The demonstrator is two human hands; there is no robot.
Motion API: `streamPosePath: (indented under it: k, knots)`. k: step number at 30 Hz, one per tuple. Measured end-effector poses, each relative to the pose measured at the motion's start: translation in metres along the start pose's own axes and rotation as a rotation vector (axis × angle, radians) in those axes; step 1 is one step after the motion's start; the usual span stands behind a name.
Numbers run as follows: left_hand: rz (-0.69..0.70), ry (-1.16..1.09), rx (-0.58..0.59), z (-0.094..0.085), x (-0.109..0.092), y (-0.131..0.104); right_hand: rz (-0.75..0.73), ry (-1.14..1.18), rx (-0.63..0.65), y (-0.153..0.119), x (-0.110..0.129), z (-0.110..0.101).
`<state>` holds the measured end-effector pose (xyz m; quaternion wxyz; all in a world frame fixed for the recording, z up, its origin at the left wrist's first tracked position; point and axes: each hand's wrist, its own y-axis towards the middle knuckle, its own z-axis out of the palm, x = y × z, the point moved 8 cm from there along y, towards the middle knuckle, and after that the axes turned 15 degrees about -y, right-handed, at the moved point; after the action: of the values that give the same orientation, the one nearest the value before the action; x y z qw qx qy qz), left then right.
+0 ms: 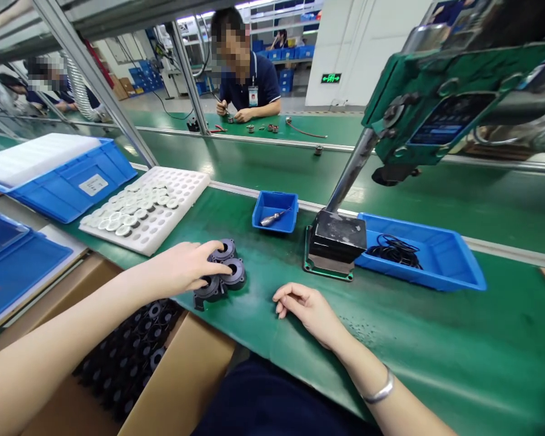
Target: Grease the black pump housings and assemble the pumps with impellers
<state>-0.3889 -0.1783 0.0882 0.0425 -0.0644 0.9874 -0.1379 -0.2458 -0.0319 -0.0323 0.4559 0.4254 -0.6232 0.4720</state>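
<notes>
My left hand (193, 263) is at a small cluster of black round plastic housings (235, 274) on the green table. Its fingers reach into the centre holes of the housings and grip them, with the thumb side towards the table's near edge. To the right, my right hand (309, 312) hovers over or rests on the table, its fingers curled together and nothing showing in them. A metal bangle (380, 387) circles that wrist. Tiny dark specks (361, 329), too small to name, lie scattered beyond the right forearm.
Below left, a cardboard box (181, 375) holds many black housings. A white foam tray (152, 242) carries white-topped round parts. A small blue bin (276, 227) contains a screwdriver-like tool; a long blue bin (449, 257) holds black rings. A green press (336, 239) stands between. A person (249, 79) works opposite.
</notes>
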Motion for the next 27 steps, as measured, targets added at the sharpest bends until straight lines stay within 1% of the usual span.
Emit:
streamPosePath:
  k: [3, 5, 8, 10, 11, 14, 17, 21, 22, 24, 25, 26, 27]
  knots:
    - [-0.047, -0.053, 0.035, 0.011, 0.004, 0.006, -0.015, -0.057, 0.026, 0.001, 0.0, 0.001]
    - [-0.12, -0.116, 0.046, 0.014, 0.014, 0.007, -0.04, -0.096, 0.03, 0.001, 0.001, 0.0]
    - [-0.281, -0.205, -0.003, 0.006, 0.041, -0.001, -0.08, -0.158, 0.029, 0.001, 0.001, 0.001]
    - [-0.406, -0.193, -0.041, 0.0, 0.064, -0.01, -0.097, -0.201, 0.032, 0.001, 0.002, 0.001]
    - [-0.47, -0.165, -0.039, 0.0, 0.076, -0.014, -0.103, -0.219, 0.033, 0.001, 0.003, 0.002]
    - [-0.628, -0.095, 0.013, 0.006, 0.105, -0.022, -0.104, -0.244, 0.032, 0.002, 0.005, 0.002]
    - [-0.712, -0.108, 0.005, 0.011, 0.124, -0.024, -0.103, -0.258, 0.035, 0.002, 0.007, 0.001]
    - [-0.774, -0.176, -0.029, 0.017, 0.135, -0.027, -0.118, -0.331, 0.03, 0.0, 0.002, -0.001]
    - [-0.784, -0.195, -0.047, 0.018, 0.136, -0.028, -0.122, -0.356, 0.021, 0.0, 0.0, -0.002]
    - [-0.756, -0.233, -0.093, 0.015, 0.133, -0.033, -0.131, -0.39, -0.004, 0.0, -0.003, -0.005]
    - [-0.753, -0.261, -0.126, 0.011, 0.131, -0.039, -0.134, -0.4, -0.018, 0.001, -0.004, -0.006]
    - [-0.746, -0.281, -0.188, 0.006, 0.127, -0.047, -0.14, -0.411, -0.034, 0.001, -0.005, -0.007]
    - [-0.742, -0.286, -0.285, -0.003, 0.122, -0.059, -0.145, -0.426, -0.048, 0.001, -0.005, -0.007]
